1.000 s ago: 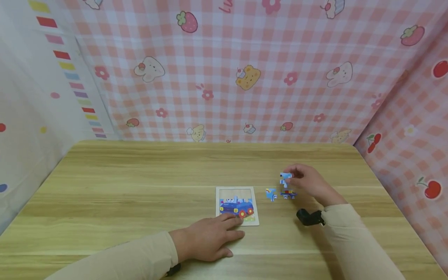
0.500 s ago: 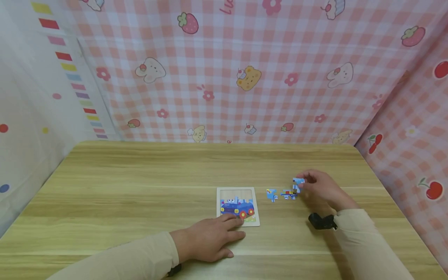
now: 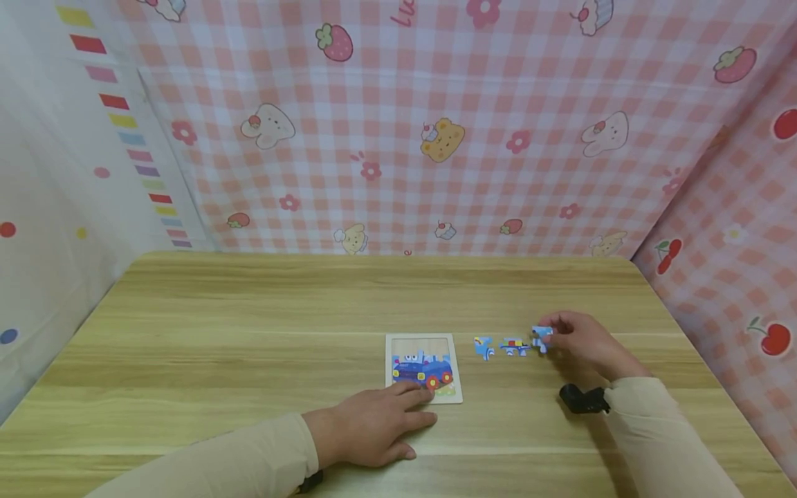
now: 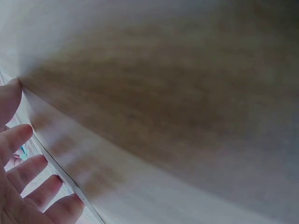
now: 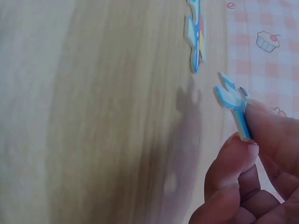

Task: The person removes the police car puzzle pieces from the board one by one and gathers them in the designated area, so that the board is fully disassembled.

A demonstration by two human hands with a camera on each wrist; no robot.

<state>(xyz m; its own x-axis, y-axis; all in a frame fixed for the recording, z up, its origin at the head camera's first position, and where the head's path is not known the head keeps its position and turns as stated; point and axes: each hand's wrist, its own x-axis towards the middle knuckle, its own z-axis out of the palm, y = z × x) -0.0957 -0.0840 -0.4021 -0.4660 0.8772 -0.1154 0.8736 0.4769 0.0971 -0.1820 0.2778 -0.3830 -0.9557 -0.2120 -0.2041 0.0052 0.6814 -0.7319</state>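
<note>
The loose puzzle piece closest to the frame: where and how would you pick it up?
Probably by opposite edges, pinched from above: the loose puzzle piece looks thin and lies flat on the table, so its rim offers the hold. Bare wood separates it from both the frame and the middle piece.

The table (image 3: 249,311) has a smooth wood-grain top with a soft sheen; the cloth (image 3: 398,187) behind its far edge is matt and lightly creased; the puzzle frame (image 3: 420,336) looks pale and smooth; the loose pieces (image 3: 514,346) toward the table's right edge have printed faces; the held piece (image 5: 239,116) shows a pale, wood-like rim; the sleeves (image 3: 666,436) are matt cloth; the black wrist fitting (image 3: 582,399) looks like plastic
</note>
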